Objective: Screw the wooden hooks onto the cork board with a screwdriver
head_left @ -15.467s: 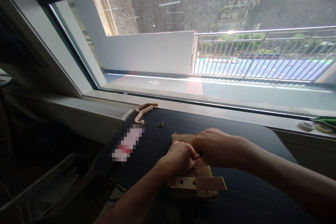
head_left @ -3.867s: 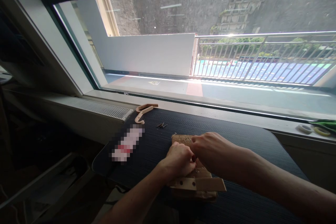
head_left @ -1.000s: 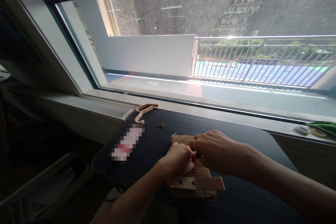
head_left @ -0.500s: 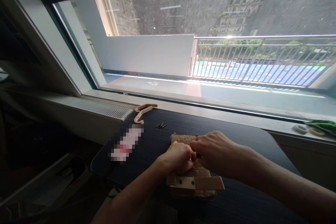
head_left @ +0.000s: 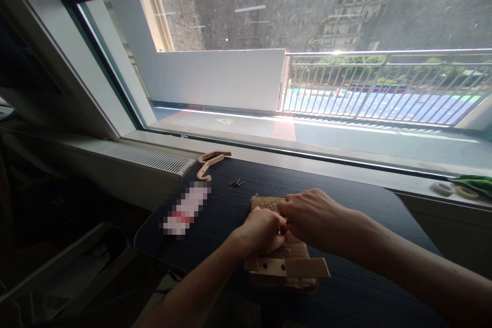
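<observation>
Fingers curled, my left hand (head_left: 263, 228) rests over a rough wooden block (head_left: 267, 202) on the dark table. My right hand (head_left: 307, 213) is also closed and meets my left fingertips above the block. Whatever the fingers grip is hidden between them. Small crumbs, perhaps wood shavings, lie on the block near the hands. Across the near end of the block lies a pale wooden piece (head_left: 303, 268) with two dark round holes. My left wrist is just above it.
Two bent wooden pieces (head_left: 210, 166) lie at the table's far left corner. Several screws or nails (head_left: 236, 183) are nearby, beside a blurred pink-white item (head_left: 186, 210). On the windowsill are tape rolls (head_left: 442, 189) and a green cloth (head_left: 476, 184).
My right hand has turned and shifted slightly to the left and up, against my left fingers. A dark gap between the hands has closed. The block and wooden pieces stay put.
</observation>
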{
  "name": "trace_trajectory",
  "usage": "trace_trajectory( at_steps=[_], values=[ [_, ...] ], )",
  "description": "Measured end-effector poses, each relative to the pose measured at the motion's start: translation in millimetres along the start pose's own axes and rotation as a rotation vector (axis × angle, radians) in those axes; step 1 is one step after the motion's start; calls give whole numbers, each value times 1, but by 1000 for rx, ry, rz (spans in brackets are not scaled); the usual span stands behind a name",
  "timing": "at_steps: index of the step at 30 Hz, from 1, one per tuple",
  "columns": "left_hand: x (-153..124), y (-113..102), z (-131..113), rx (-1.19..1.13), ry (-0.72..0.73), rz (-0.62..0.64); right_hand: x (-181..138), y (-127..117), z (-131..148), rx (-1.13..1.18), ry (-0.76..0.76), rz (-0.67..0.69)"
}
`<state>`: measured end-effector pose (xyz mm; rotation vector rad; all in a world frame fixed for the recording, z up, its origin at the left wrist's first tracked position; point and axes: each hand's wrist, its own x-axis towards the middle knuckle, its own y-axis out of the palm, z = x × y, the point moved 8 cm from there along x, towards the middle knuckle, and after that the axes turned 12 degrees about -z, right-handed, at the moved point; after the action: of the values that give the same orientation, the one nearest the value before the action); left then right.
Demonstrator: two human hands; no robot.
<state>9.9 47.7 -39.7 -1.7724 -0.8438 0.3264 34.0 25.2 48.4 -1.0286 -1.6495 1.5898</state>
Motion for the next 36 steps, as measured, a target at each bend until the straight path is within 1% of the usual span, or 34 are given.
trace_trajectory(
  at_steps=[3,6,12,18,21,24,28,31,34,36],
  values=[
    [0,-1,-1,13,8,-1,-4,-9,5,54,-104,-82],
    [0,-2,-2,48,19,12,-4,-9,9,92,-166,-93],
    [0,-1,0,23,29,-16,3,3,11,32,-162,-42],
    [0,-3,-1,1,2,-12,0,0,-1,68,-55,-98],
    [0,-5,-3,10,-2,6,-5,-7,1,110,-115,-127],
    [0,-3,-2,32,13,15,-7,-9,6,122,-174,-156],
    [1,4,2,39,45,-11,-1,-1,11,76,-177,-190],
    [2,10,4,36,74,7,4,7,14,-9,-167,-220],
    [2,10,3,19,89,-4,4,7,12,-77,-131,-230],
    [2,9,4,14,85,-25,2,2,11,-76,-115,-231]
  ],
)
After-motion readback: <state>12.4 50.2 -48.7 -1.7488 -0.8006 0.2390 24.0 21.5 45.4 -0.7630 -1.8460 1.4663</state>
